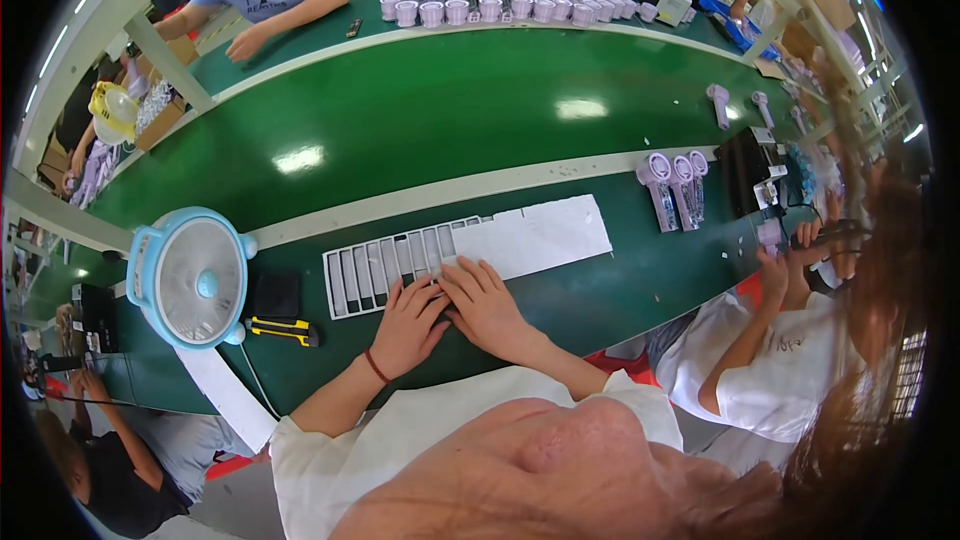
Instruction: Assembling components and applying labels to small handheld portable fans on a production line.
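Note:
A long white sheet (545, 238) lies slantwise on the green bench before me. Its left part is a frame of narrow slots with grey strips (380, 275); its right part is plain white. My left hand (408, 325) rests at the sheet's near edge, fingers stretched toward the slots and thumb apart. Beside it, my right hand (490, 310) lies with fingers extended over the sheet, around where slots and plain part meet. The two hands touch or nearly touch at the fingers. Anything small under the fingertips is hidden.
A light-blue fan (205, 280) stands left, near a yellow-black utility knife (283, 330), a black square object (277, 295) and a white strip (225, 395). Several lilac handheld parts (683, 190) stand right, by a black box (752, 170). Co-workers sit on both sides; another works opposite.

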`<state>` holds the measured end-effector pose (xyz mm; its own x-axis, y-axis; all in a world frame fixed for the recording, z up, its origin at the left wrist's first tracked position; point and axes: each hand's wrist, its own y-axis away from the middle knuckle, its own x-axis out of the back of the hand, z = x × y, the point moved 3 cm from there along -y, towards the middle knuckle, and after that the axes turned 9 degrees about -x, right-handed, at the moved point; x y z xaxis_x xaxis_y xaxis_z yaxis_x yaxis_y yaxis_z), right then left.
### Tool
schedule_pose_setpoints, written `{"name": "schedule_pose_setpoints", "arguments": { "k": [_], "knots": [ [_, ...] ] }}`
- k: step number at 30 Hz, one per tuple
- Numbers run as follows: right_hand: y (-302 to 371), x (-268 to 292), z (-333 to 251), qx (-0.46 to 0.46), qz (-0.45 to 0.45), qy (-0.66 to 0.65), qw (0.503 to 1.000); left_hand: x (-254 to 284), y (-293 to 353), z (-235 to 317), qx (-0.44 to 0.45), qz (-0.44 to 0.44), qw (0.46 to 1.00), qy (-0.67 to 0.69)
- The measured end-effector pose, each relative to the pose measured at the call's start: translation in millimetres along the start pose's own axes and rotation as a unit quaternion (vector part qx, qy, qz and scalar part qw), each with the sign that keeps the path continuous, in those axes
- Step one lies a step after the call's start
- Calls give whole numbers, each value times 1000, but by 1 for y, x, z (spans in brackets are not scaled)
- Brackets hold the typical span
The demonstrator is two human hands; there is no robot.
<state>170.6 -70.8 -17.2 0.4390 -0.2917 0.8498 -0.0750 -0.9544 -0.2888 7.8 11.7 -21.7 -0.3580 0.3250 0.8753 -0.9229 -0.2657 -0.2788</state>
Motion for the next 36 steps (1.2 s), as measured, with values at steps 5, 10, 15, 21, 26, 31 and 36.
{"name": "schedule_pose_setpoints", "arguments": {
  "k": [5, 10, 15, 21, 26, 31, 36],
  "knots": [
    [-1, 0, -1, -3, -12, 4, 1000, 1, 2, 0, -3, 7, 1000, -2],
    [0, -1, 0, -3, -11, 9, 1000, 2, 1, 2, -9, 14, 1000, -4],
    [0, -1, 0, -3, -8, 11, 1000, 1, 1, 2, -12, 14, 1000, -6],
    [1, -1, 0, -3, -10, 11, 1000, 1, 2, 2, -11, 12, 1000, -6],
    [0, 0, 0, -7, -13, 6, 1000, 0, 2, 1, -12, 9, 1000, -7],
    [0, 0, 0, -8, -13, 6, 1000, 1, 2, 2, -9, 6, 1000, -10],
    [1, -1, 0, -8, -12, 9, 1000, 0, 2, 2, -9, 5, 1000, -10]
  ]
}}
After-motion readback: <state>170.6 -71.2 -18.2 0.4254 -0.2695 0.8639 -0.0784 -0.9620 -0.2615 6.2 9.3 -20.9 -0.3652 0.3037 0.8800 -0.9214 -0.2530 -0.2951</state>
